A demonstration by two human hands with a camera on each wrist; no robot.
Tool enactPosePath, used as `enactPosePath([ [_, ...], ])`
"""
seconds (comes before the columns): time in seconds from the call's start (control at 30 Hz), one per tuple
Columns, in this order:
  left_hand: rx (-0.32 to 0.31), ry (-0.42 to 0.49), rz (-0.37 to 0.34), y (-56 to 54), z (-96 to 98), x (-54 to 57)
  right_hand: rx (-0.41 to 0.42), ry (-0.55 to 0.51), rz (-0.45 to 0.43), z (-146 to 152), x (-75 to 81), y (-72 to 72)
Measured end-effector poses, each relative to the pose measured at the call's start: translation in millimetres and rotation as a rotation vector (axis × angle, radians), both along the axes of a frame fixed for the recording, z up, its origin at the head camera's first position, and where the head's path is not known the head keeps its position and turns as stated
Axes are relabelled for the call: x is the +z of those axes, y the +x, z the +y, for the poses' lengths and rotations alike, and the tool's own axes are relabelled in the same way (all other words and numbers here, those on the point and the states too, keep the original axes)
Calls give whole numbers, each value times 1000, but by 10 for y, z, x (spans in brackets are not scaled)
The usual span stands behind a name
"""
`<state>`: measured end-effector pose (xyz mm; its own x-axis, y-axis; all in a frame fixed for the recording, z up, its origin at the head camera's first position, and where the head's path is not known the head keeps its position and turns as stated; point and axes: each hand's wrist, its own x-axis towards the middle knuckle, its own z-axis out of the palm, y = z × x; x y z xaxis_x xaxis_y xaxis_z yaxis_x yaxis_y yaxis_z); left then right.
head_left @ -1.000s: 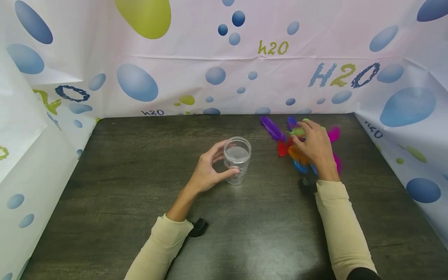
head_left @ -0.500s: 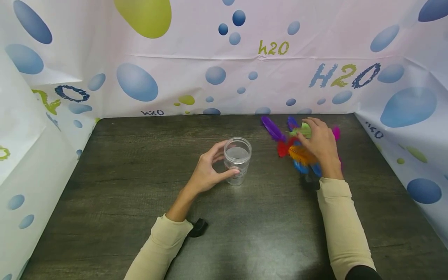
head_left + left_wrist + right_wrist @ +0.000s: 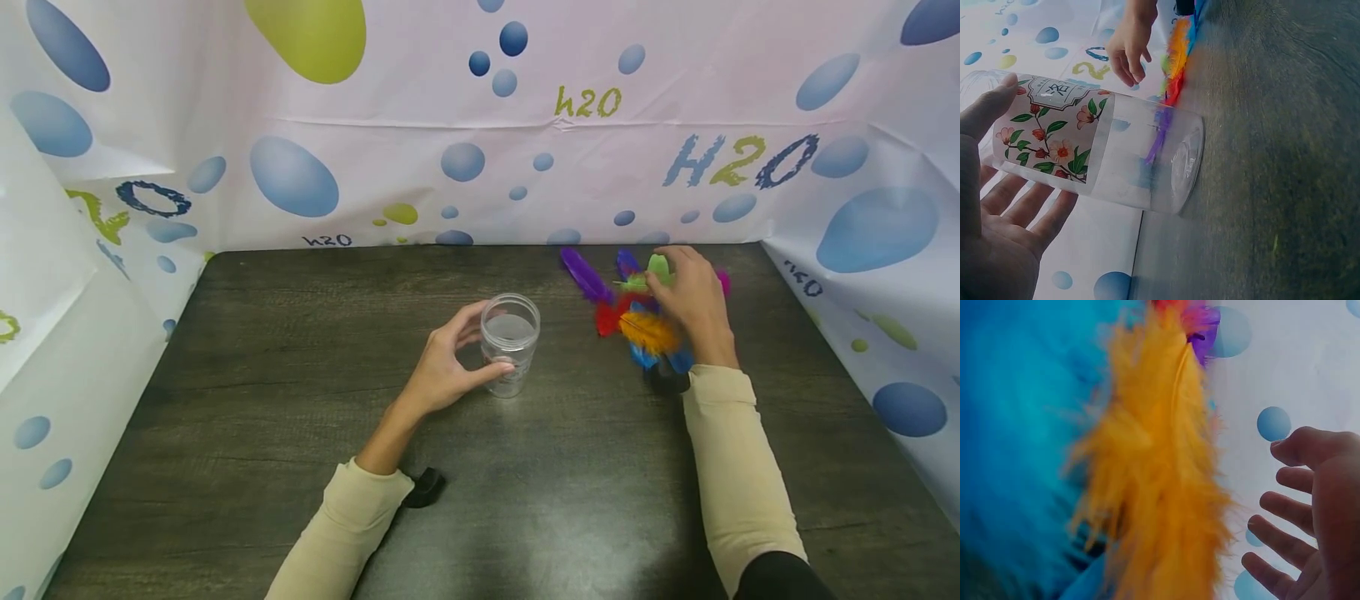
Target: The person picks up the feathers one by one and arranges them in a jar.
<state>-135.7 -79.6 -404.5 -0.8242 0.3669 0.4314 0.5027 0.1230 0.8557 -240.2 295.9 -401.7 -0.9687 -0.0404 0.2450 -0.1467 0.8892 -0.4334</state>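
Observation:
A clear plastic jar [image 3: 510, 354] without a lid stands upright on the table, and my left hand [image 3: 442, 367] grips it from the left, thumb in front and fingers behind. Its flower-printed label [image 3: 1054, 131] shows in the left wrist view. My right hand [image 3: 693, 296] hovers over a pile of coloured feathers, its fingers loosely bent and holding nothing. In the pile are an orange feather [image 3: 648, 332], a red feather [image 3: 607, 318], a green feather [image 3: 660, 268], blue feathers [image 3: 643, 357] and a purple feather [image 3: 585, 275]. A magenta feather [image 3: 723, 282] is partly hidden behind the hand.
The dark wooden table [image 3: 300, 350] reaches back to a white sheet [image 3: 405, 167] with blue and green blobs. That sheet also closes off the left and right sides. The feathers lie near the back right of the table.
My right hand has shifted slightly to the right and back over the feathers, uncovering more of the green and orange ones. The left hand and the jar stay in place.

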Motion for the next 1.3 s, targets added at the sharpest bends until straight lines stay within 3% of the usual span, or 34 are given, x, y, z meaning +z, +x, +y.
enactPosePath([
  [0.6, 1, -4, 5, -7, -4, -5, -6, 67, -99, 102, -77, -133],
  [1.0, -7, -2, 1, -19, -7, -5, 54, 299, -126, 107, -72, -275],
  [1.3, -8, -5, -1, -17, -18, -10, 76, 346, -186, 120, -9, -394],
])
